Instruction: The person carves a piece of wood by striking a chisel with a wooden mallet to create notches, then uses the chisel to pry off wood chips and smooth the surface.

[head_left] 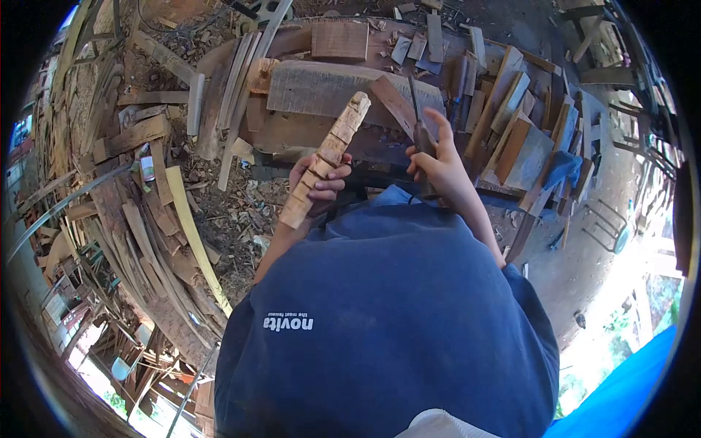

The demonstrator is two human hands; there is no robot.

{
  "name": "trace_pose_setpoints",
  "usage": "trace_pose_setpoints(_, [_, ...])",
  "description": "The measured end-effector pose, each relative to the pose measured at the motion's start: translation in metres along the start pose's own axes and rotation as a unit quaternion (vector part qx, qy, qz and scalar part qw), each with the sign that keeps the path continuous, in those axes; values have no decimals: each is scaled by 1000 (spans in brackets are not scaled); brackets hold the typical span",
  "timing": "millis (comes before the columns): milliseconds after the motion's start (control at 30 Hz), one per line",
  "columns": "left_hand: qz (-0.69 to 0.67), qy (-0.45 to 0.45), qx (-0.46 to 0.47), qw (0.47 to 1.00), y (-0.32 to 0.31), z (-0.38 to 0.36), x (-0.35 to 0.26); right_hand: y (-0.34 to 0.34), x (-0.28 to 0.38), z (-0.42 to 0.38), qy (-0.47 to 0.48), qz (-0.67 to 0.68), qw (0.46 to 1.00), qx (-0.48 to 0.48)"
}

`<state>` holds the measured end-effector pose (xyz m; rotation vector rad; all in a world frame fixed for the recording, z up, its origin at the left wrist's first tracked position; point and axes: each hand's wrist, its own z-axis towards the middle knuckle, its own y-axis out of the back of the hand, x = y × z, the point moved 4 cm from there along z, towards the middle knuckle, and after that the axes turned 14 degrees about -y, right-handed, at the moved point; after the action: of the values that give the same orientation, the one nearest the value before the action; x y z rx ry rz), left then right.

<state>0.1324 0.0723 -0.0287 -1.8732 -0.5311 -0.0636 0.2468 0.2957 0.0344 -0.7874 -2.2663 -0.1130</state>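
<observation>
A notched strip of pale wood (336,143) is held slanted in my left hand (330,188), whose fingers wrap round its lower half. Several dark cuts cross its face, and its upper end looks rough and chipped. My right hand (447,169) grips the brown handle of a thin-bladed tool (423,139), index finger stretched out along it. The dark, narrow blade points away from me and overlaps a reddish board (393,104). Wood and tool are apart, with a gap between my hands.
Ahead lies a wide grey plank (314,86) with a brown block (340,41) behind it. Stacked offcuts (522,150) stand at the right, a blue cloth (562,168) among them. Long wood strips (146,241) and shavings (248,219) cover the left ground.
</observation>
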Motion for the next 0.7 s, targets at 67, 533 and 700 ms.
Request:
trace_pose_setpoints(67, [-154, 10, 44, 987, 3, 6, 0, -1, -3, -7, -64, -47, 996, 33])
trace_pose_setpoints(533, [-262, 12, 58, 963, 29, 22, -31, -27, 20, -5, 13, -451, 888, -89])
trace_pose_setpoints(700, [-42, -188, 90, 977, 67, 22, -76, -46, 36, 11, 34, -512, 853, -98])
